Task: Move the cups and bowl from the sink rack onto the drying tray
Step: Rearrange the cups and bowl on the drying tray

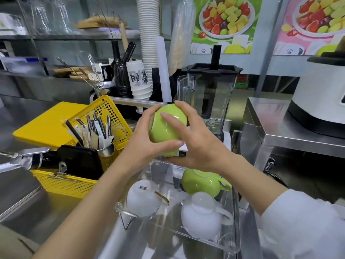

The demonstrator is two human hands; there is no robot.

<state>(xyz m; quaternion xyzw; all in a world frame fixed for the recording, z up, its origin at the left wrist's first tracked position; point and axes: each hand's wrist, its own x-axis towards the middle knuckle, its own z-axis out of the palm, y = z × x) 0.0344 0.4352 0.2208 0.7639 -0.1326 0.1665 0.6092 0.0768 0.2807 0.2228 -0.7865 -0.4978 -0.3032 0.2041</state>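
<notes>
A head-worn camera looks down at a steel counter (pixel 28 208) in a drinks kitchen. At the centre of the frame, two bare hands hold a glossy lime-green bowl (pixel 165 133) in the air, upside down and tilted, above the far end of a clear plastic tray (pixel 234 240). The left hand (pixel 141 139) wraps the bowl's left side, with its thumb running across the lower front. The right hand (pixel 194 144) cups the right side, fingers spread over the top. Both hands are clamped on the bowl.

Below, in the lower centre, three cups rest upside down in the clear tray: a green cup (pixel 202 182) with its handle pointing right, a white cup (pixel 142 199) at lower left with small print on its side, and another white cup (pixel 200 219) at lower right. Whether this tray is the sink rack or the drying tray cannot be told.

A yellow basket (pixel 74 182) of cutlery sits at left, and a clear blender jug (pixel 209 94) stands behind the hands.

The bowl looks like glazed ceramic: stiff, fairly heavy, breakable, and likely slippery if wet. Taking it with both palms around the curved sides, as here, seems safest. The cups would best be lifted by the body or the handle.
</notes>
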